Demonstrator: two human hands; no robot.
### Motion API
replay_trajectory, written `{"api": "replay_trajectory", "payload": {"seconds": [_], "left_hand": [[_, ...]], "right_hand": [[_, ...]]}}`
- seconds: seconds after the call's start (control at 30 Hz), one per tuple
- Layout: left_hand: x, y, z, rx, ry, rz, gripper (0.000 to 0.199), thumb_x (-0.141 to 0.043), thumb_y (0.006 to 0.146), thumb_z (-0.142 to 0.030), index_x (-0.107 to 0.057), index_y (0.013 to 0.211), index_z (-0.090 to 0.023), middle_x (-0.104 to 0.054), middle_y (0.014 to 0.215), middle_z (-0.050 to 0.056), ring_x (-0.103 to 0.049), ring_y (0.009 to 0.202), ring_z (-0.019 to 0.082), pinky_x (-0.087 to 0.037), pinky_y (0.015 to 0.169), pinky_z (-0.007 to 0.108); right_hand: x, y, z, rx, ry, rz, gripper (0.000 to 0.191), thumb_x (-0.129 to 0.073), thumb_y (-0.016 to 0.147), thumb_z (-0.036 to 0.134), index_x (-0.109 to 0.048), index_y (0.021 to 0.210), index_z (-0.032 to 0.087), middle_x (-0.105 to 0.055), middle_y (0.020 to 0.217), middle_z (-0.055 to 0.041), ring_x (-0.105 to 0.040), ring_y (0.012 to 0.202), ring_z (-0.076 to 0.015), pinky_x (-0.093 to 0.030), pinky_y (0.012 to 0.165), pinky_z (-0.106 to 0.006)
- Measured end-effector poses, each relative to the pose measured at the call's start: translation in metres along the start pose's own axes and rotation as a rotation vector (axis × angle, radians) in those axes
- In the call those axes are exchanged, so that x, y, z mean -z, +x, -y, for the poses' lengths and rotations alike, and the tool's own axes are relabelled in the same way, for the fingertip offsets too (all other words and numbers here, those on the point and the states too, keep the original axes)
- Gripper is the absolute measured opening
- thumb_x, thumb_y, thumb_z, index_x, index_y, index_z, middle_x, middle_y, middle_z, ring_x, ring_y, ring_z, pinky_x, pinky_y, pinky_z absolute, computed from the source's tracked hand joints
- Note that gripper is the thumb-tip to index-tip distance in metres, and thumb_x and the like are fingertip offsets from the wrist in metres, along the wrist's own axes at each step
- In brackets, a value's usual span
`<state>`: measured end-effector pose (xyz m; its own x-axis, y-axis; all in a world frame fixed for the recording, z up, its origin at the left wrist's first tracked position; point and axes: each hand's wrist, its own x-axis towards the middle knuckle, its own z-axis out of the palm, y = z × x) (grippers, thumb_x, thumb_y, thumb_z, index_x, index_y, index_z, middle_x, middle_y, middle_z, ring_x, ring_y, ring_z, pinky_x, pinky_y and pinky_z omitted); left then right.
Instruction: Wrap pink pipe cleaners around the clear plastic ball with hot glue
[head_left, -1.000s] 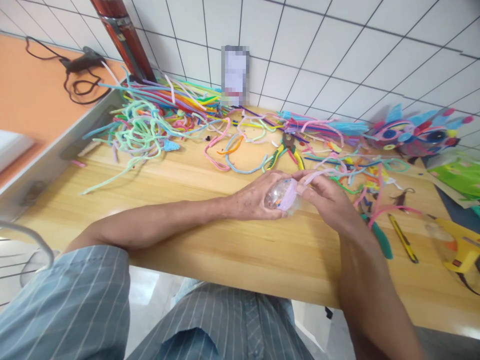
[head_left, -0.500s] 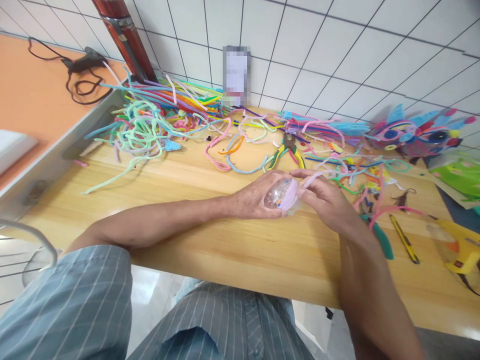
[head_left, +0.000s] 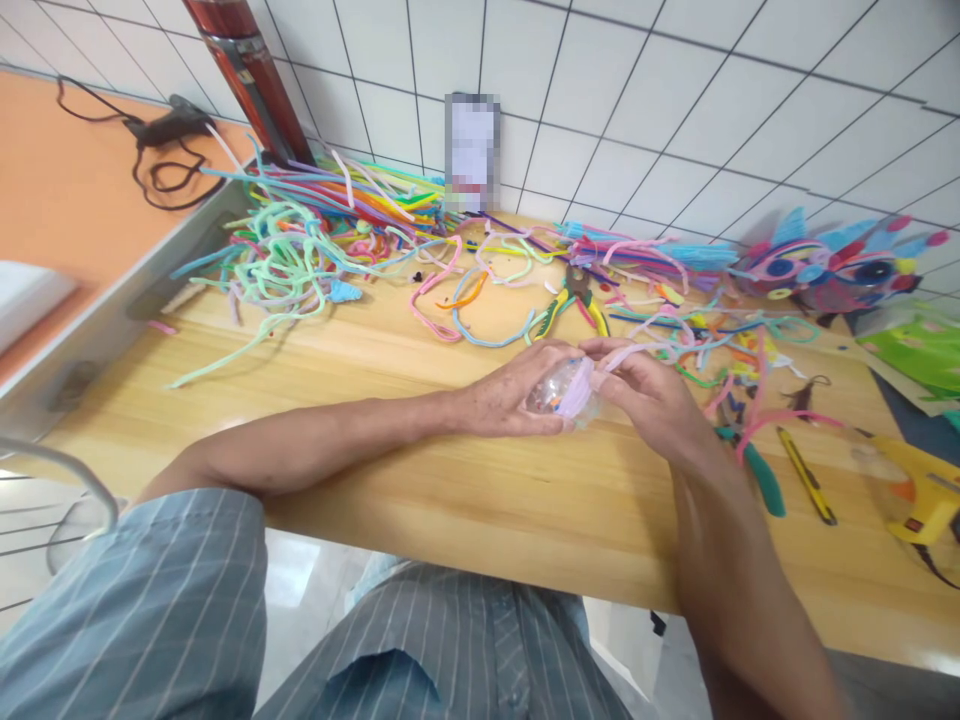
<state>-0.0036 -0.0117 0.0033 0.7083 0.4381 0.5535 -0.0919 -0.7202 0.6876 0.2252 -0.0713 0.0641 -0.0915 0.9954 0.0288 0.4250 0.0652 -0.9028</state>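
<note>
My left hand (head_left: 504, 390) is wrapped round a clear plastic ball-like piece (head_left: 549, 388) with small orange and blue bits showing in it. A lilac pipe cleaner (head_left: 577, 390) lies in bands around the right side of this clear piece. My right hand (head_left: 645, 395) pinches the pipe cleaner against that side, and its loose end runs out over the fingers to the upper right. Both hands meet just above the wooden table, near its middle. The far side of the clear piece is hidden by my fingers.
Beyond my hands lie pliers (head_left: 577, 300) and a heap of pipe cleaners (head_left: 292, 250). At the right are a yellow cutter knife (head_left: 807, 475), a glue gun (head_left: 922, 485) and decorated fish-like figures (head_left: 825, 265). A phone (head_left: 472, 150) leans on the tiled wall beside a red flask (head_left: 251, 80).
My right hand has shifted slightly left, its thumb closer against the lilac bands on the clear piece. My left hand keeps its hold almost unchanged.
</note>
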Motion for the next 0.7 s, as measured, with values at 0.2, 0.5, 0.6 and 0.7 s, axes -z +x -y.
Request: {"api": "replay_trajectory", "payload": {"seconds": [0.2,0.5,0.6,0.7], "left_hand": [[-0.0009,-0.0018,0.0052,-0.028,0.009,0.001,0.081,-0.076,0.093,-0.048,-0.037,0.160,-0.023,-0.057,0.153,0.020,-0.057,0.146,0.036,-0.047,0.123,0.056],[-0.0066,-0.0036,0.0041,-0.045,0.007,-0.045,0.087,-0.081,0.087,-0.043,-0.037,0.160,-0.024,-0.054,0.158,0.020,-0.052,0.152,0.036,-0.045,0.126,0.058],[-0.0065,-0.0025,0.0062,-0.053,-0.009,-0.032,0.091,-0.082,0.085,-0.041,-0.036,0.161,-0.027,-0.051,0.162,0.020,-0.049,0.155,0.038,-0.043,0.127,0.060],[-0.0048,-0.0014,0.0094,-0.090,-0.005,-0.005,0.092,-0.082,0.084,-0.038,-0.035,0.162,-0.027,-0.052,0.161,0.020,-0.049,0.156,0.038,-0.042,0.128,0.060]], "right_hand": [[-0.0023,0.0010,0.0005,0.007,0.002,-0.007,0.028,-0.076,0.087,0.053,-0.075,0.089,0.025,-0.073,0.131,-0.0080,-0.067,0.123,-0.0293,-0.054,0.105,-0.046],[-0.0010,0.0038,0.0003,-0.112,0.206,0.086,0.041,-0.086,0.080,0.056,-0.071,0.104,0.026,-0.075,0.129,-0.0066,-0.069,0.121,-0.0287,-0.055,0.105,-0.045],[-0.0013,0.0041,0.0023,-0.123,0.268,0.107,0.040,-0.089,0.077,0.051,-0.066,0.100,0.027,-0.074,0.132,-0.0057,-0.069,0.123,-0.0278,-0.055,0.104,-0.044],[-0.0027,0.0043,0.0039,-0.134,0.290,0.092,0.044,-0.091,0.075,0.049,-0.063,0.104,0.029,-0.074,0.125,-0.0043,-0.070,0.117,-0.0261,-0.057,0.100,-0.042]]}}
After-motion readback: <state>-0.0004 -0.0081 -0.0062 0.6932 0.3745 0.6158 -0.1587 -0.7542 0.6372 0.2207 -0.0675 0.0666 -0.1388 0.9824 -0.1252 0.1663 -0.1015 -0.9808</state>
